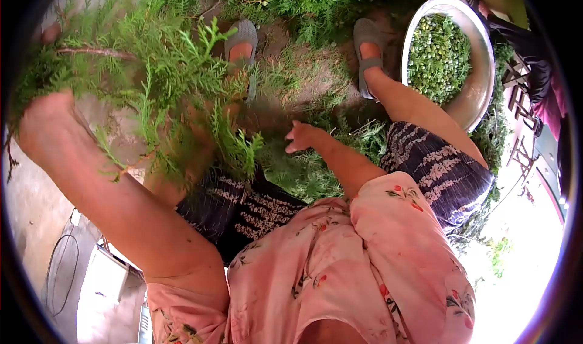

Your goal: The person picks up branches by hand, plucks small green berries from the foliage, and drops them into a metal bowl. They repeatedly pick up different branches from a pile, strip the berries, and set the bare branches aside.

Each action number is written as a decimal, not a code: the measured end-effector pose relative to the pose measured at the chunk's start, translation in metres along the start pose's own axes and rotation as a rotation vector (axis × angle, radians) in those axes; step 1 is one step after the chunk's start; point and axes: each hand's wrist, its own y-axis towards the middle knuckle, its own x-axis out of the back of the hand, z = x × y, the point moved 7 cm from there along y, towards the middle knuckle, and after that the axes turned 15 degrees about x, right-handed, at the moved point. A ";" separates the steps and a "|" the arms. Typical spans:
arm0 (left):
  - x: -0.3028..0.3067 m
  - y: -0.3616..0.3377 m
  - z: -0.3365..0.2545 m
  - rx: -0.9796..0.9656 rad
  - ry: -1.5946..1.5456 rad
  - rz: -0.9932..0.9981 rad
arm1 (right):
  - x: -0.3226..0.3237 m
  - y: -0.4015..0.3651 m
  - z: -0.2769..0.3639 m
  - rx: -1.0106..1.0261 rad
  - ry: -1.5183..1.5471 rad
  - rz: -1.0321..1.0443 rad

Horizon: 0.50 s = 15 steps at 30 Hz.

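The step in hand appeared to be branch handling. The conifer branch [159, 76] was raised at the left hand [50, 106]; hidden fingers left its grip indeterminable. The empty right hand [299, 137] was loosely spread; the next move likely called for steadying the branch.

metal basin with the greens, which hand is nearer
Right. The right hand is left of the metal basin; the left hand is much farther left, by the leafy branch.
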 end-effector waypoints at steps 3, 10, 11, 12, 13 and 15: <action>0.015 0.010 0.001 0.053 -0.116 -0.054 | 0.065 -0.010 -0.016 0.008 0.174 -0.411; 0.020 0.012 -0.029 -0.757 1.602 -0.193 | 0.197 -0.118 -0.060 -0.406 -0.006 -1.577; 0.007 0.013 -0.019 -0.761 1.609 -0.192 | 0.203 -0.124 -0.062 -0.402 0.001 -1.578; 0.000 0.013 -0.020 -0.712 1.237 -0.189 | 0.211 -0.121 -0.061 -0.379 -0.070 -1.474; 0.000 0.013 -0.020 -0.655 0.872 -0.183 | 0.216 -0.115 -0.062 -0.349 -0.138 -1.369; 0.009 0.014 -0.024 -0.672 0.905 -0.114 | 0.211 -0.069 -0.121 -0.328 -0.484 -1.330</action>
